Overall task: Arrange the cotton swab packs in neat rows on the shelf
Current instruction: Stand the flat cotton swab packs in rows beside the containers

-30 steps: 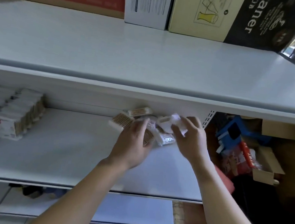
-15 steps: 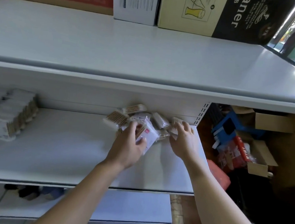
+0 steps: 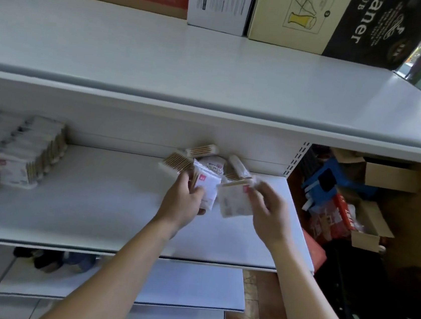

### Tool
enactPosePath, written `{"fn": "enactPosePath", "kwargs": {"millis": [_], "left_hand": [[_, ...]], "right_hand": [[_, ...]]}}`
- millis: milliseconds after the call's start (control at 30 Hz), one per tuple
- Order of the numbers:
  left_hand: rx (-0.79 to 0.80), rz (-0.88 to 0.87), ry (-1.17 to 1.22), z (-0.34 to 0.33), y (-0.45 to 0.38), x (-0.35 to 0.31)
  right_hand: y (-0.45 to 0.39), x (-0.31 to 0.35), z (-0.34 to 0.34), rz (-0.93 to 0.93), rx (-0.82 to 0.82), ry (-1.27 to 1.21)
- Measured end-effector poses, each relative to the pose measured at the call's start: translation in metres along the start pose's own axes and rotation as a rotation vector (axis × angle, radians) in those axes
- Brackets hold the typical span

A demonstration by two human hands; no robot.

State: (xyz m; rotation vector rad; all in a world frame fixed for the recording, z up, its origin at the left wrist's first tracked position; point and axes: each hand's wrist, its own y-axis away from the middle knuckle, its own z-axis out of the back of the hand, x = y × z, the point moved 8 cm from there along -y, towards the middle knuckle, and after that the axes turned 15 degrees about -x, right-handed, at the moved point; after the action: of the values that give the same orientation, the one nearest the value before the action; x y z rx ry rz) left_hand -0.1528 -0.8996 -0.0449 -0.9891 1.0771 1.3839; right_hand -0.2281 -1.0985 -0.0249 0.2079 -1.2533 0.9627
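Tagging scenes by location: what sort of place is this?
Likely a small shop or its stockroom: white retail shelving with a slotted upright, identical cotton swab packs lined up like stock, and cartons stored on top.

We seem to be in a small shop or its stockroom: white metal retail shelving [image 3: 94, 198] holds rowed cotton swab packs [image 3: 20, 161], printed cartons [image 3: 325, 20] sit on top, and opened cardboard boxes [image 3: 386, 176] crowd beside it.

packs — neat rows [image 3: 24, 156] shelf-left; loose heap [image 3: 204, 158] back-right; two lifted [image 3: 233, 201]
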Motion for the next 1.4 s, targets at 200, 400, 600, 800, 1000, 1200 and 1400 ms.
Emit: {"fn": "enactPosePath", "kwargs": {"millis": [200,400,600,800,1000,1200,1400], "left_hand": [[0.311,0.068,0.178,-0.014,0.020,-0.005],[0.147,0.074,0.166,0.013,0.008,0.008],[0.014,0.105,0.144,0.055,-0.004,0.015],[-0.064,0.154,0.122,0.067,-0.014,0.021],[0.000,0.252,0.259,0.030,0.000,0.012],[0.216,0.273,0.436,0.000,0.022,-0.005],[0.073,0.232,0.388,0.013,0.018,0.001]], "right_hand": [[0.008,0.017,-0.022,-0.038,0.079,-0.127],[-0.018,0.003,-0.036,0.100,-0.060,0.121],[-0.068,-0.046,-0.058,-0.020,0.029,0.645],[-0.055,-0.022,-0.038,0.113,-0.163,0.523],[0.048,0.050,-0.048,0.570,-0.194,0.283],[0.076,0.062,-0.037,0.630,-0.147,0.163],[0.037,0.027,-0.018,0.398,-0.160,0.225]]}}
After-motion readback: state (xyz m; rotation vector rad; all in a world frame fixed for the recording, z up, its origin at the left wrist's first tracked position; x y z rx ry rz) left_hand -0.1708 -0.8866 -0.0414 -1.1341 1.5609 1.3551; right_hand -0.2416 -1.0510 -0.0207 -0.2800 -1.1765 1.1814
